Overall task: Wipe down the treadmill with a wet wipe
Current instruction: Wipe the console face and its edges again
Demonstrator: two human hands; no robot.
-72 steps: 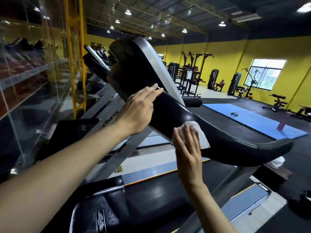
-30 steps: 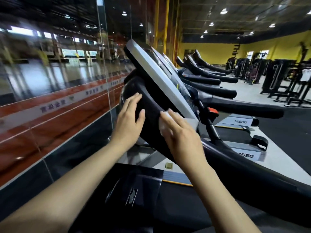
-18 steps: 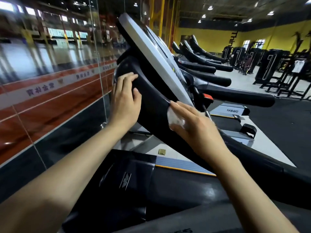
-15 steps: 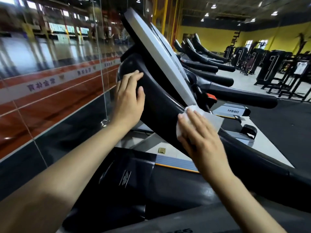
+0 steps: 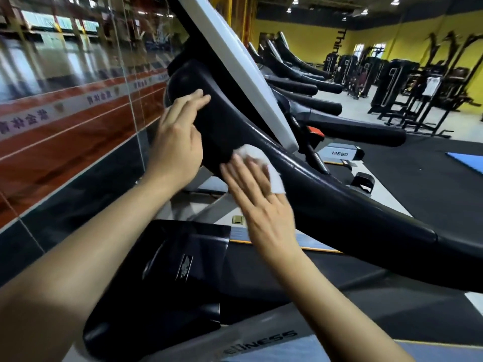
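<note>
Here the wipe (image 5: 257,163) is pressed flat against the black handrail (image 5: 339,202) of the treadmill (image 5: 243,82), just below the lower corner of the grey console panel (image 5: 251,74). It is held under the straight, spread fingers (image 5: 243,176) of the right hand (image 5: 261,205); nothing is clenched or pinched, so that the palm side can spread pressure over the cloth, and a fold of white is left showing beyond the fingertips. The left hand (image 5: 177,142) is laid on the rounded end of the housing, higher up the same rail, with fingers extended and relaxed over the curve and the thumb tucked beneath. This placement is judged to serve as a brace, by which the body is steadied while the other hand rubs.

The stroke in hand is judged to run along the rail; the long lower stretch toward the right edge is presumably still to be covered, though no wet trace can be made out.

Below the arms a glossy black motor cover (image 5: 170,278) is seen, and at the bottom edge a grey frame with partial lettering (image 5: 257,344). A glass wall (image 5: 78,100) stands close on the left and is judged to limit reach round that side. Further treadmills (image 5: 313,87) are ranged beyond, with weight machines (image 5: 397,82) before a yellow wall (image 5: 418,30) and a blue mat (image 5: 467,163) at the right.
</note>
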